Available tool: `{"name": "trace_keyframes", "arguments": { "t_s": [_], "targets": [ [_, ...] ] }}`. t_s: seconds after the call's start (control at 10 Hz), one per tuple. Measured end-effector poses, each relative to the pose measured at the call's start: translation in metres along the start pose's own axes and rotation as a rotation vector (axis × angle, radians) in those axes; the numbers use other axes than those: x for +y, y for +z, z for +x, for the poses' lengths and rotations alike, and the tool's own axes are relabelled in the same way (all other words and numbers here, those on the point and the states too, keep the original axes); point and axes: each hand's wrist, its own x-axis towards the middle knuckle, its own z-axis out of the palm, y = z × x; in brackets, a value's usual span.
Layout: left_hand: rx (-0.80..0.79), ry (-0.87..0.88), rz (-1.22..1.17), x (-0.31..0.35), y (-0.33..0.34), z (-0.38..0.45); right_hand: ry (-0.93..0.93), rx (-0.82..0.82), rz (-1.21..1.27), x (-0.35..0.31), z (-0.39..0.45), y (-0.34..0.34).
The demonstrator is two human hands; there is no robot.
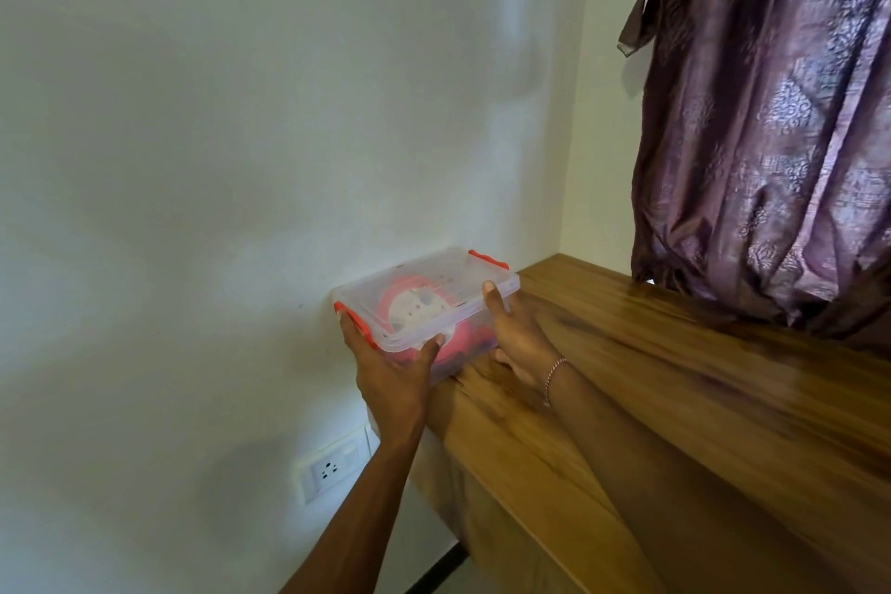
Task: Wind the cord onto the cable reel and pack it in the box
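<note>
The clear plastic box (429, 304) sits at the far left corner of the wooden tabletop (651, 376), close against the white wall (217, 135), and both hands are on it, one at each end, which reads as steadying or sliding it into a resting place now that it is packed. The left hand (390, 371) has its grip wrapped round the near-left corner, thumb lying on the lid edge and fingers curled up by an orange latch (357, 321); the right hand (513, 333) presses the right side, thumb hooked over the lid rim, the other fingers hidden behind or under the box, so how they lie I cannot tell. Holding opposite ends likely keeps the box level and stops the contents from shifting. Through the lid the orange cable reel (417, 304) shows lying flat, its white face upward; the cord cannot be made out separately. The lid appears seated, with orange latches at both short ends. The box's long axis runs from near-left to far-right, roughly along the wall.
</note>
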Motion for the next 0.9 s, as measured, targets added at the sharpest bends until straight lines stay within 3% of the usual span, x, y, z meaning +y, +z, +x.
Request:
{"name": "trace_keyframes", "arguments": {
  "t_s": [0.2,0.4,0.5,0.6,0.7,0.9],
  "targets": [
    [-0.007,0.023,0.018,-0.001,0.001,0.001,0.026,0.011,-0.024,-0.001,-0.003,-0.001],
    [-0.018,0.018,0.065,0.003,0.007,0.0,-0.068,0.003,-0.1,0.001,-0.022,-0.036],
    [-0.025,-0.049,0.151,0.011,0.007,-0.001,-0.107,0.099,-0.235,-0.001,-0.033,-0.07],
    [0.078,0.002,0.338,0.036,0.012,-0.018,-0.137,0.167,-0.396,-0.006,-0.054,-0.115],
    [-0.04,0.384,0.275,0.075,0.04,-0.059,-0.231,0.295,-0.597,-0.015,-0.084,-0.17],
    [-0.563,0.698,0.073,0.17,0.109,-0.136,-0.382,0.633,-0.874,-0.059,-0.159,-0.266]
  ]
}}
